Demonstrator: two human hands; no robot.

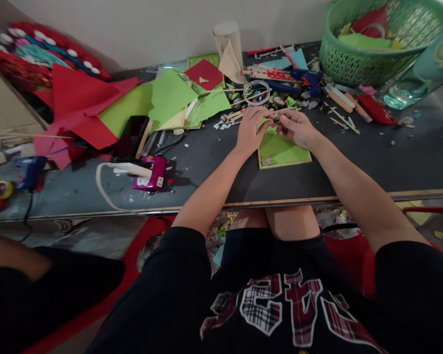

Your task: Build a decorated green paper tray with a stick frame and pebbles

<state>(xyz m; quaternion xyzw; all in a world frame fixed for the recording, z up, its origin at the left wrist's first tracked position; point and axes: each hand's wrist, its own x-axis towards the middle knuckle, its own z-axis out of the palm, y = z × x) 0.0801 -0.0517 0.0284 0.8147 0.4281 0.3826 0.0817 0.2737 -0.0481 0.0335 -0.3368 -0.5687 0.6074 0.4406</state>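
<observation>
My left hand (251, 129) and my right hand (297, 129) meet fingertip to fingertip over the far part of a green square panel (286, 151) edged with thin wooden strips. Pinched between their fingertips is a small dark pebble-like piece (276, 118), partly covered by the fingers. A pale flat pebble (266, 161) sits at the panel's near left corner. Just beyond my hands, a clear tape roll (256, 93) lies among many small stones (278, 100) and thin sticks.
Behind stand a green basket (376, 61) of paper scraps and a cardboard tube (229, 42). A blue glue gun (312, 81) and bottle (421, 73) are right. Left are red paper (84, 98), a phone (131, 137), a purple power adapter (151, 173) and another person's arm (16, 253).
</observation>
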